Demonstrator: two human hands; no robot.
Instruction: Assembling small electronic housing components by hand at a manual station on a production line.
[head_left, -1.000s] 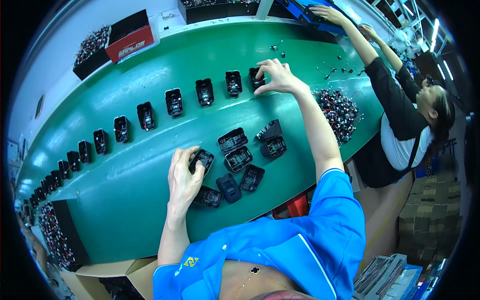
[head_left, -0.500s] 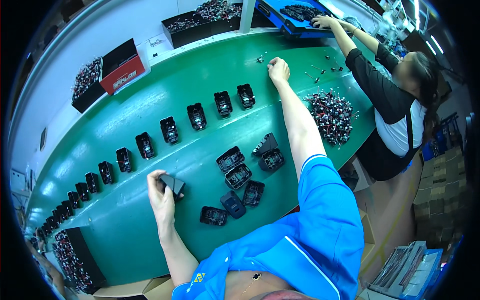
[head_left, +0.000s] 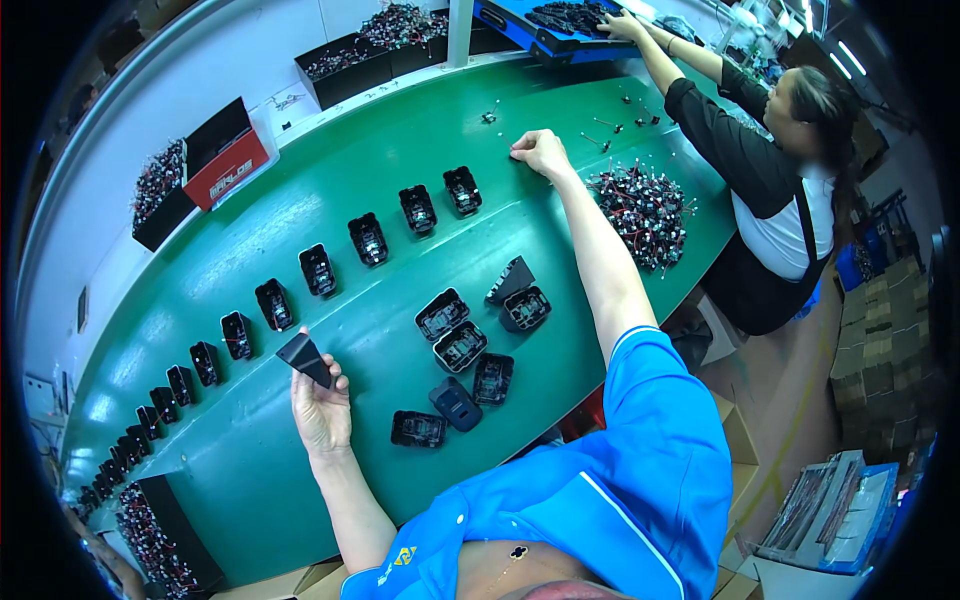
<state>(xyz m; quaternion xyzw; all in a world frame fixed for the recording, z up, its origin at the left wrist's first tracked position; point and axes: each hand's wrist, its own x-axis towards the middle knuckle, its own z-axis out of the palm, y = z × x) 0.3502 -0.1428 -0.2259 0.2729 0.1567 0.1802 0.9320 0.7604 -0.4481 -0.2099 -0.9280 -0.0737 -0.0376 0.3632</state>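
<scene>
In my left hand [head_left: 322,408] is a black plastic housing [head_left: 306,360], held tilted above the green table with the fingers closed round its side. My right hand [head_left: 543,153] is stretched over the far part of the table, its fingertips pinched together; whether something small sits between them I cannot make out. Just beyond it lies a small wired component [head_left: 489,117]. A long curved row of open black housings [head_left: 368,240] with parts inside runs from near my right hand to the far left. Several more housings [head_left: 460,346] lie grouped between my arms.
A heap of small wired components [head_left: 642,215] lies right of my right forearm. Boxes of similar parts stand along the back, by a red box [head_left: 225,165], and at the lower left [head_left: 160,530]. At the right, a co-worker [head_left: 750,190] reaches into a blue tray [head_left: 560,40].
My left hand has turned over, palm now upward, tipping and raising the black housing. My right hand has drawn slightly back toward me, still pinched. The whole view has shifted a little.
</scene>
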